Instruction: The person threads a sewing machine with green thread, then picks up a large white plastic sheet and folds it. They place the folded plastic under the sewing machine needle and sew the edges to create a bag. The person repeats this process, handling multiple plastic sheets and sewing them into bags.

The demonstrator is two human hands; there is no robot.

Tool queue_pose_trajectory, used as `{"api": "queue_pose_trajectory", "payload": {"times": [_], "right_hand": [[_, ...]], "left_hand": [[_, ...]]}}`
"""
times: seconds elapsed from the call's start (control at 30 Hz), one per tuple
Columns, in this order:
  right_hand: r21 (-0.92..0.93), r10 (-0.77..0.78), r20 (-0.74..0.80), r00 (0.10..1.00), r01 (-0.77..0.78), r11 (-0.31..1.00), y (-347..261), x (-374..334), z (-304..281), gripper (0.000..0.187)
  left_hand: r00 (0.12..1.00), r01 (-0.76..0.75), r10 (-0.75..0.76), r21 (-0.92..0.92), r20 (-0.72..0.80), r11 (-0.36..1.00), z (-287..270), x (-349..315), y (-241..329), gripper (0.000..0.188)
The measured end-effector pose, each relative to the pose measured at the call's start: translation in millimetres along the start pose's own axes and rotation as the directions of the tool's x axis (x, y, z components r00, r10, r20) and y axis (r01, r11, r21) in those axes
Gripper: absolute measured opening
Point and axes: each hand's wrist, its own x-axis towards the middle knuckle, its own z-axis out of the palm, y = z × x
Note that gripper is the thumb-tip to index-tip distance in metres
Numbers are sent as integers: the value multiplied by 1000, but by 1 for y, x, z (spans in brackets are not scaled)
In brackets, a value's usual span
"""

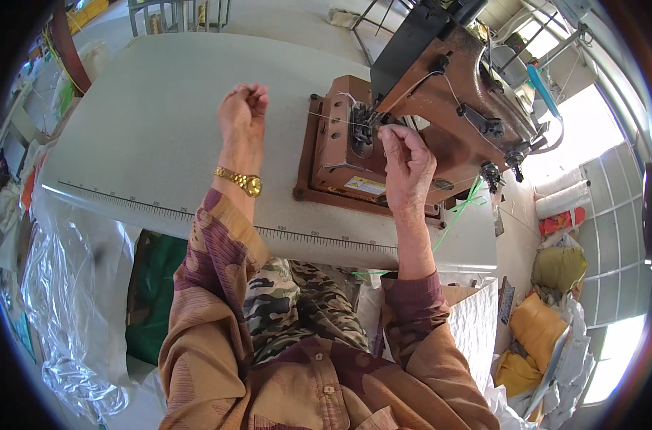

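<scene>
A brown industrial sewing machine (440, 107) stands on the right half of a pale work table (161, 107). My right hand (410, 168) is closed in a pinch beside the needle and presser foot (365, 123). A thin white thread (333, 117) stretches leftward from its fingertips across the machine bed. Over the table, left of the machine, my left hand (243, 115) is raised with its fingers curled together. What those fingers hold, if anything, is too small to make out. A gold watch (248, 185) circles the left wrist.
A printed ruler scale (290, 233) runs along the table's near edge. Green string (451, 222) hangs from the machine's right side. Clear plastic sheeting (75, 287) lies at the left, and yellow bundles (537, 322) sit on the right. A metal frame (179, 16) stands beyond the table.
</scene>
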Motion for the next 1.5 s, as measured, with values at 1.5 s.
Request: {"api": "queue_pose_trajectory", "payload": {"times": [1.5], "right_hand": [[-125,-449,554,701,603,788,-28,-126,102,25]], "left_hand": [[827,102,444,684,346,-723,-488,-224,266,17]]}}
